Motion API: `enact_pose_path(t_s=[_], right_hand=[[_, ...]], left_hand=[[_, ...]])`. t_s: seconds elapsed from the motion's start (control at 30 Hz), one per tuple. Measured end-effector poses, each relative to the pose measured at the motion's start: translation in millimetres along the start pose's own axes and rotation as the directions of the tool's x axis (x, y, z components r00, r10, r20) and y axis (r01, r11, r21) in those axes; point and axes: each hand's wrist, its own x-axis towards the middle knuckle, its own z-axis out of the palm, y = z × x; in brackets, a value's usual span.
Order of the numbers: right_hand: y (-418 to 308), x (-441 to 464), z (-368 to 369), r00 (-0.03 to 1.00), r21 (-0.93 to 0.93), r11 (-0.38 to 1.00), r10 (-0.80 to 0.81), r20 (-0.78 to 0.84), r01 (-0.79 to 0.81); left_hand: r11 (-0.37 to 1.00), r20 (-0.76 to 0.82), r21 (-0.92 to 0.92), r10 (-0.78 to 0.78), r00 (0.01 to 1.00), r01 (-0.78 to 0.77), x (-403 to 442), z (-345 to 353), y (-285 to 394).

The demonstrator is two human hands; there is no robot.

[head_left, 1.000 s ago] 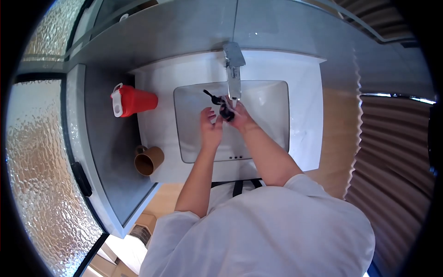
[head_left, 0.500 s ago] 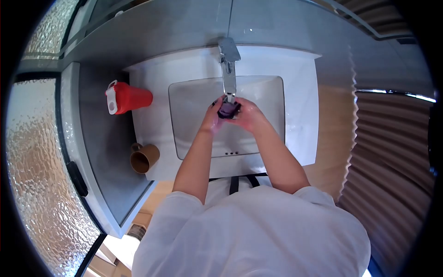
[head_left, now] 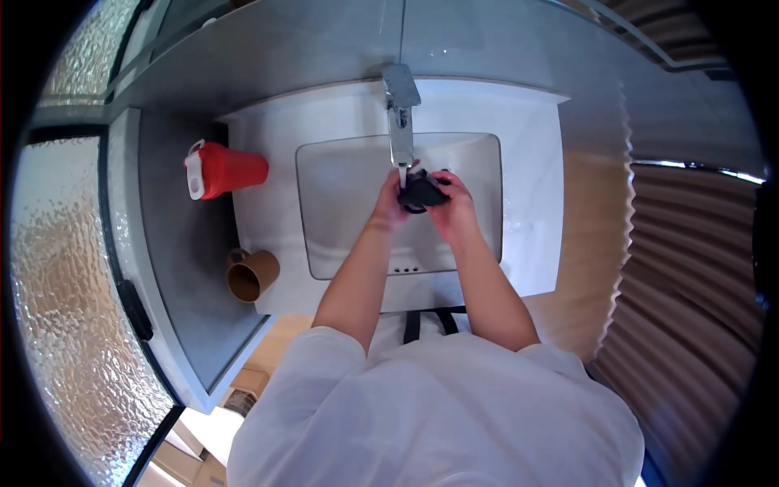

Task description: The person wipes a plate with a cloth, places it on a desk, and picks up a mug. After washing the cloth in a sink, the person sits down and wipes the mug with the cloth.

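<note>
Under the chrome faucet (head_left: 401, 122), both my hands hold a small black object (head_left: 422, 193) with a rounded rim; its exact kind I cannot make out. My left hand (head_left: 392, 203) grips its left side, with the fingers partly hidden behind it. On the right edge, the bent fingers of my right hand (head_left: 454, 203) close round it. The object sits just below the spout, over the white sink basin (head_left: 349, 243). A thin stream seems to fall from the spout beside it.
Left of the basin, a red bottle with a white lid (head_left: 231, 172) lies on its side or leans in view. A brown mug (head_left: 261, 274) stands at the counter's (head_left: 531, 211) front left corner. A pleated curtain (head_left: 690, 284) hangs at the right, textured glass (head_left: 81, 308) at the left.
The black object has turned in my hands: its purplish inside faced up before, and now a dark side shows. Both hands have shifted slightly to the right.
</note>
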Motion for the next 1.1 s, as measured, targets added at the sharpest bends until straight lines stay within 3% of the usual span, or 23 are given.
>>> enact_pose_path(t_s=[0.03,0.07,0.13,0.17,0.2,0.23,0.27,0.3,0.33,0.37,0.4,0.47,0.53,0.6,0.63,0.7,0.87,0.93,0.97,1.03,1.07,1.1], right_hand=[[-1.8,5.4,3.2,0.998,-0.004,0.999,0.034,0.046,-0.034],[-3.9,12.3,7.2,0.993,-0.009,0.998,0.067,0.093,-0.067],[12.0,42.5,-6.6,0.996,-0.078,0.993,0.094,0.004,-0.093],[22.6,55.9,-14.2,0.998,-0.416,0.909,-0.046,-0.036,0.027],[34.8,70.2,-25.6,0.981,-0.706,0.698,-0.190,-0.024,0.118],[39.9,75.7,-26.7,0.974,-0.750,0.631,-0.216,0.074,0.197],[43.4,76.9,-30.9,0.973,-0.751,0.629,-0.218,0.075,0.199],[31.9,52.2,0.0,0.991,-0.490,0.870,-0.022,-0.129,-0.044],[25.6,37.8,19.7,0.941,-0.133,0.954,0.231,-0.247,-0.269],[26.4,40.8,13.8,0.927,-0.043,0.926,0.374,-0.023,-0.375],[31.3,46.1,10.1,0.926,-0.048,0.924,0.378,-0.019,-0.378],[43.4,55.9,2.9,0.906,0.242,0.876,0.379,0.188,-0.417],[52.5,61.2,3.6,0.901,0.228,0.875,0.389,0.194,-0.427],[59.1,65.2,7.7,0.895,0.202,0.877,0.400,0.196,-0.436],[61.2,65.1,10.5,0.897,0.204,0.878,0.397,0.197,-0.433],[66.8,65.8,13.4,0.936,0.275,0.894,0.340,0.093,-0.353],[80.2,83.3,-8.6,0.917,0.325,0.885,0.224,0.330,-0.333],[73.0,87.3,-9.9,0.941,0.345,0.882,0.258,0.217,-0.321],[73.0,84.4,-11.6,0.941,0.344,0.881,0.263,0.214,-0.324],[61.5,69.8,7.3,0.885,0.218,0.892,0.307,0.348,-0.395],[54.3,63.4,19.4,0.848,0.150,0.894,0.331,0.415,-0.423],[48.0,59.7,26.2,0.832,0.129,0.892,0.340,0.437,-0.433]], left_hand=[[0.999,0.115,-0.044,-0.026,0.993,0.031,-13.1,3.5,-0.5],[0.999,0.113,-0.039,-0.028,0.993,0.033,-15.0,4.4,0.5],[0.997,-0.035,-0.080,-0.025,0.999,0.022,-12.8,1.9,-1.2],[0.997,-0.034,-0.078,-0.026,0.999,0.023,-10.0,7.5,-0.2],[0.971,-0.198,0.224,0.135,0.971,-0.089,-5.7,18.2,1.9],[0.844,-0.297,0.517,0.331,0.896,-0.141,0.8,23.5,2.7],[0.845,-0.295,0.516,0.331,0.896,-0.143,4.8,26.8,5.2],[0.654,-0.184,0.698,0.557,0.810,-0.291,8.8,27.5,7.7],[0.400,-0.027,0.827,0.730,0.683,-0.395,12.5,28.6,9.9],[0.222,0.121,0.846,0.806,0.579,-0.485,17.1,28.9,7.9],[0.221,0.117,0.846,0.810,0.575,-0.485,21.4,23.8,6.8],[0.171,0.163,0.903,0.712,0.682,-0.395,27.1,11.2,5.4],[0.229,0.148,0.889,0.678,0.720,-0.397,12.6,22.6,17.6],[0.068,-0.060,0.997,0.549,0.834,0.026,6.6,31.8,28.1],[0.066,-0.057,0.998,0.548,0.835,0.025,0.8,42.9,35.8],[-0.126,-0.182,0.957,0.435,0.882,0.259,-8.3,59.9,49.0],[-0.127,-0.067,0.975,0.612,0.788,0.182,-45.0,79.8,39.8],[-0.312,0.308,0.941,0.643,0.701,-0.126,-58.6,70.8,38.0],[-0.309,0.303,0.943,0.643,0.703,-0.123,-61.8,66.6,37.8],[-0.267,0.378,0.926,0.630,0.678,-0.268,-64.4,57.2,40.9],[-0.271,0.378,0.926,0.636,0.673,-0.263,-63.6,55.1,43.6],[-0.361,0.448,0.889,0.548,0.707,-0.283,-62.4,54.7,46.1]])
